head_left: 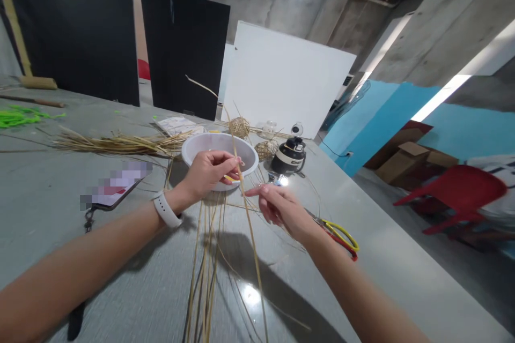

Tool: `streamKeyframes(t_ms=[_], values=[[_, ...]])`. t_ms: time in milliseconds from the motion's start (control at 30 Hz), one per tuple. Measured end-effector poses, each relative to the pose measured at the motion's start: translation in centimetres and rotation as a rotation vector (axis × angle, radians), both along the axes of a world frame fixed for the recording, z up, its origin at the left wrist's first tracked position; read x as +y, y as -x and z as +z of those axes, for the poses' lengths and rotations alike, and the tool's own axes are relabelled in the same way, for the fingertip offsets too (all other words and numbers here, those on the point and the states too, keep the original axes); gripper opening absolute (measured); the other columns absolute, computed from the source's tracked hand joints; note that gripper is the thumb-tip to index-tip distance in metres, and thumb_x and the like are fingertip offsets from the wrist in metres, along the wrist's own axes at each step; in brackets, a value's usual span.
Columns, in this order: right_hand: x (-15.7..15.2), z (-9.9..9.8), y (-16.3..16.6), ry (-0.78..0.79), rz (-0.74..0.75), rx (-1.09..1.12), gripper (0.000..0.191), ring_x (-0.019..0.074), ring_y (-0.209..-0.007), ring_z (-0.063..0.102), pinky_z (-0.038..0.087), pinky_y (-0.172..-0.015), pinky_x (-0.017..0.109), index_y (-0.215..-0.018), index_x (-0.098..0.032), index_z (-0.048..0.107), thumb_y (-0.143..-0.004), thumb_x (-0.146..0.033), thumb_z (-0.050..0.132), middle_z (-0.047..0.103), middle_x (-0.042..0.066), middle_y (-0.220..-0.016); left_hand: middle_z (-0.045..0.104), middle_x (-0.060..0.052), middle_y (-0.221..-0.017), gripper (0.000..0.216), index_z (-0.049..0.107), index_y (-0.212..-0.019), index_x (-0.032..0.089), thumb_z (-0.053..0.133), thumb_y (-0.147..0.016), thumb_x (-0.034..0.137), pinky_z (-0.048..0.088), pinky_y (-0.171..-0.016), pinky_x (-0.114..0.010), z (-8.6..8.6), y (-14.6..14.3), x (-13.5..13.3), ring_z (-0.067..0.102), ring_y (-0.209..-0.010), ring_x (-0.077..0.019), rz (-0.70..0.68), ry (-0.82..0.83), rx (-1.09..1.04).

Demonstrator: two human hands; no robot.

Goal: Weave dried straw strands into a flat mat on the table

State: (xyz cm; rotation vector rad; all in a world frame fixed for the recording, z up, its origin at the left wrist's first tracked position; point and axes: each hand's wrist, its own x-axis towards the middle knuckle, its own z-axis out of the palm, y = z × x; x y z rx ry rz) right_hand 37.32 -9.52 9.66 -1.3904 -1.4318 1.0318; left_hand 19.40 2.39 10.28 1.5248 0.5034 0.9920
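Note:
My left hand (215, 170), with a white band on the wrist, pinches a long thin straw-coloured strip (252, 236) above the rim of a white basin (245, 153). The strip curves up past the hand and trails down toward the table's near edge. Close by on the right is my right hand (281, 204), its index finger stretched toward the strip; I cannot tell whether it touches. The other fingers are curled, and nothing shows in them. Several more strips (207, 273) lie on the table below. Woven balls (240, 127) sit behind the basin.
A bundle of strips (120, 143) and a phone (120, 185) on a strap lie to the left. Right of the basin stands a black jug (288, 155). Scissors (340, 236) with yellow and red handles lie beside my right forearm. A red chair (462, 193) stands beyond the table.

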Motion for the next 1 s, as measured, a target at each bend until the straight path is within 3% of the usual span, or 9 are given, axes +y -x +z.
streamKeyframes(t_ms=[133, 300, 433, 533, 600, 700, 833, 933, 1000], values=[[0.0, -0.6, 0.8, 0.128, 0.219, 0.182, 0.042, 0.0056, -0.039, 0.028, 0.017, -0.038, 0.020, -0.098, -0.015, 0.075, -0.086, -0.055, 0.068, 0.041, -0.009, -0.047, 0.072, -0.004, -0.073, 0.033, 0.071, -0.085, 0.015, 0.072, -0.081, 0.047, 0.059, -0.057, -0.024, -0.5, -0.7, -0.6, 0.070, -0.064, -0.0146, -0.104, 0.007, 0.031], [-0.3, -0.9, 1.2, 0.201, 0.285, 0.132, 0.035, 0.0054, -0.040, 0.042, 0.032, -0.038, 0.018, -0.084, -0.016, 0.075, -0.084, -0.051, 0.072, 0.057, -0.005, -0.052, 0.072, -0.004, -0.074, 0.033, 0.072, -0.091, 0.014, 0.068, -0.085, 0.047, 0.059, -0.061, -0.025, -1.0, -1.0, -1.3, 0.070, -0.064, -0.0145, -0.198, -0.036, 0.041], [-0.9, -0.4, -0.8, 0.128, 0.118, 0.094, 0.037, 0.0063, -0.041, 0.048, 0.037, -0.040, 0.019, -0.083, -0.016, 0.076, -0.080, -0.053, 0.075, 0.063, -0.002, -0.058, 0.075, -0.008, -0.091, 0.040, 0.069, -0.117, 0.015, 0.058, -0.093, 0.046, 0.058, -0.065, -0.025, -2.4, 0.3, -0.9, 0.074, -0.080, -0.0176, -0.211, -0.124, 0.092], [-1.8, 0.0, -3.8, 0.023, -0.102, 0.071, 0.040, 0.0070, -0.042, 0.048, 0.037, -0.040, 0.020, -0.081, -0.016, 0.076, -0.077, -0.055, 0.077, 0.064, 0.000, -0.058, 0.076, -0.010, -0.099, 0.034, 0.072, -0.109, 0.014, 0.056, -0.095, 0.041, 0.059, -0.077, -0.032, -4.8, 2.3, -0.1, 0.073, -0.089, -0.0201, -0.185, -0.234, 0.214], [-2.4, 0.0, -5.9, -0.013, -0.240, 0.065, 0.040, 0.0082, -0.044, 0.049, 0.039, -0.041, 0.021, -0.082, -0.016, 0.076, -0.075, -0.055, 0.079, 0.062, 0.000, -0.057, 0.075, -0.010, -0.108, 0.028, 0.071, -0.112, 0.017, 0.057, -0.094, 0.034, 0.058, -0.085, -0.038, -6.7, 3.7, 0.5, 0.072, -0.095, -0.0216, -0.140, -0.366, 0.323], [-3.2, -0.4, -8.2, -0.058, -0.410, 0.063, 0.043, 0.0096, -0.047, 0.050, 0.041, -0.042, 0.021, -0.081, -0.015, 0.076, -0.072, -0.057, 0.082, 0.060, 0.001, -0.057, 0.068, -0.011, -0.128, 0.036, 0.067, -0.124, 0.021, 0.054, -0.091, 0.022, 0.048, -0.106, -0.046, -9.2, 5.6, 1.0, 0.063, -0.119, -0.0247, -0.206, -0.644, 0.427], [-4.4, -1.1, -10.1, 0.040, -0.374, 0.019, 0.044, 0.0107, -0.046, 0.052, 0.042, -0.042, 0.022, -0.076, -0.014, 0.074, -0.071, -0.058, 0.082, 0.060, 0.002, -0.056, 0.057, -0.011, -0.143, 0.051, 0.061, -0.133, 0.022, 0.050, -0.085, 0.010, 0.043, -0.112, -0.046, -10.8, 6.6, 0.5, 0.054, -0.132, -0.0248, -0.318, -0.795, 0.547], [-5.3, -0.9, -11.1, 0.146, -0.297, -0.011, 0.047, 0.0109, -0.043, 0.053, 0.044, -0.042, 0.022, -0.075, -0.014, 0.075, -0.067, -0.060, 0.084, 0.061, 0.003, -0.054, 0.059, -0.011, -0.141, 0.048, 0.063, -0.129, 0.021, 0.054, -0.083, 0.011, 0.038, -0.116, -0.048, -11.2, 6.6, -0.3, 0.053, -0.132, -0.0257, -0.325, -0.844, 0.588], [-5.7, -0.5, -11.7, 0.129, -0.341, 0.009, 0.049, 0.0104, -0.042, 0.053, 0.044, -0.040, 0.021, -0.074, -0.015, 0.076, -0.063, -0.061, 0.086, 0.060, 0.002, -0.053, 0.061, -0.010, -0.137, 0.044, 0.064, -0.127, 0.021, 0.056, -0.085, 0.013, 0.034, -0.118, -0.050, -11.3, 6.3, -0.7, 0.053, -0.130, -0.0252, -0.318, -0.862, 0.589]])
